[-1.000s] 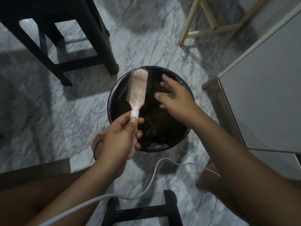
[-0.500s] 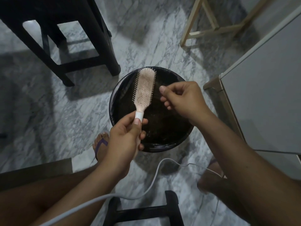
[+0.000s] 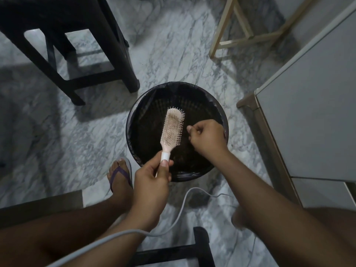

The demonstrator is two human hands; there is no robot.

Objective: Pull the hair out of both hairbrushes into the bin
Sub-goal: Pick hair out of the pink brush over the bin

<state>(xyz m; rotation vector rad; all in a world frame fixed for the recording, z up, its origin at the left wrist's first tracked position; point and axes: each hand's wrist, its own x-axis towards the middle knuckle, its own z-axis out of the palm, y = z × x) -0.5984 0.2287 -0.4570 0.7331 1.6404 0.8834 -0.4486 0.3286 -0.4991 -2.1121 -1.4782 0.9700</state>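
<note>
The left hand (image 3: 152,182) has its grip clenched round the handle of the brush (image 3: 172,130), bristles up, head over the bin (image 3: 146,101). Just beside the head, not touching it, the right hand (image 3: 209,138) is curled tight; any hair in it is too fine to see. The bin stands on the floor (image 3: 173,54).

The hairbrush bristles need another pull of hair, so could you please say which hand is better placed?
Right. The right hand hovers beside the bristles of the hairbrush over the bin, while the left hand is busy gripping the handle.
</note>
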